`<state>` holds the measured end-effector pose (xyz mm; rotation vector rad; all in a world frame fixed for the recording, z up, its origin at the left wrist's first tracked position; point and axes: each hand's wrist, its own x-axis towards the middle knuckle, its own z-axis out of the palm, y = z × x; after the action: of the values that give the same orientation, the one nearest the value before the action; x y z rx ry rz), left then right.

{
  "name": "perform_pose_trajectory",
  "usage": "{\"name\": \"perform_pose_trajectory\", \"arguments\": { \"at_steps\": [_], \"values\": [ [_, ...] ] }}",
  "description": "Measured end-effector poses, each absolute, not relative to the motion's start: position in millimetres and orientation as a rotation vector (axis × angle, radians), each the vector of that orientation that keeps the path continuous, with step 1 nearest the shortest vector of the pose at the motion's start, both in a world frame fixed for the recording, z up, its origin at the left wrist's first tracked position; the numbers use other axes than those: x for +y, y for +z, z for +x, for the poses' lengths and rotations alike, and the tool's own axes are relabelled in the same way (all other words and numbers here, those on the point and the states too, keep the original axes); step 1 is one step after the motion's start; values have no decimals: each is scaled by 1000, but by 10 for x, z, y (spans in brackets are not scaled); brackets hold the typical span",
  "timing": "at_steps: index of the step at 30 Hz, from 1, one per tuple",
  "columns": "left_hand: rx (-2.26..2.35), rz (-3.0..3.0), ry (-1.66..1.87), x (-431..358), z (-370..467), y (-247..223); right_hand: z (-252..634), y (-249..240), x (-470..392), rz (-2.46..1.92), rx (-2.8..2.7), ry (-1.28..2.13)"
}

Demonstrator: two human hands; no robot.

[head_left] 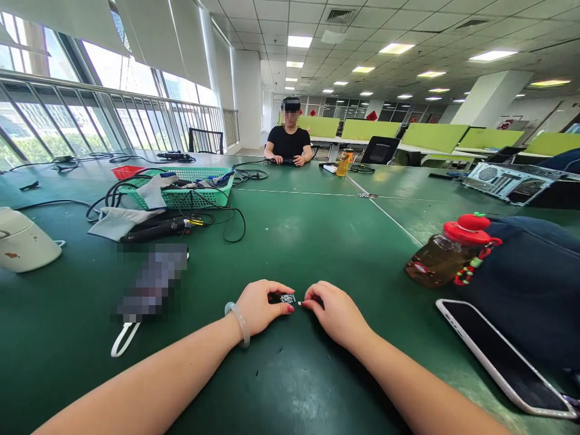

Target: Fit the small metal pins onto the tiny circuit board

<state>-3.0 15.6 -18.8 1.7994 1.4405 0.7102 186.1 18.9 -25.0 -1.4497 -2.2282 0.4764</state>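
Observation:
My left hand (pixel 265 307), with a pale bangle (pixel 239 324) at the wrist, pinches a small patterned black-and-white piece (pixel 287 298) between thumb and fingers above the green table (pixel 290 248). Just to its right, my right hand (pixel 333 312) is closed, with thumb and index fingertips together on a tiny white piece (pixel 299 303). A narrow gap separates the two pieces. What the tiny white piece is cannot be made out.
A blurred phone-like object (pixel 156 281) and a green basket (pixel 194 198) with cables lie left. A red-capped bottle (pixel 432 260), a phone (pixel 502 356) and a dark bag (pixel 534 278) are right. Across the table sits a person (pixel 289 142).

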Motion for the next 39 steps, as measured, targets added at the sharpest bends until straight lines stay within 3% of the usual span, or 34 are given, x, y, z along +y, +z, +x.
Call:
{"name": "perform_pose_trajectory", "arguments": {
  "at_steps": [17, 28, 39],
  "values": [
    [1345, 1956, 690, 136, -29, -153, 1780, -241, 86, -1208, -2159, 416],
    [1136, 1643, 839, 143, -9, -214, 1766, -220, 74, -1314, -2217, 377],
    [967, 1138, 763, 145, 13, -210, 1684, -288, 22, -1254, -2340, 180]
  ]
}}
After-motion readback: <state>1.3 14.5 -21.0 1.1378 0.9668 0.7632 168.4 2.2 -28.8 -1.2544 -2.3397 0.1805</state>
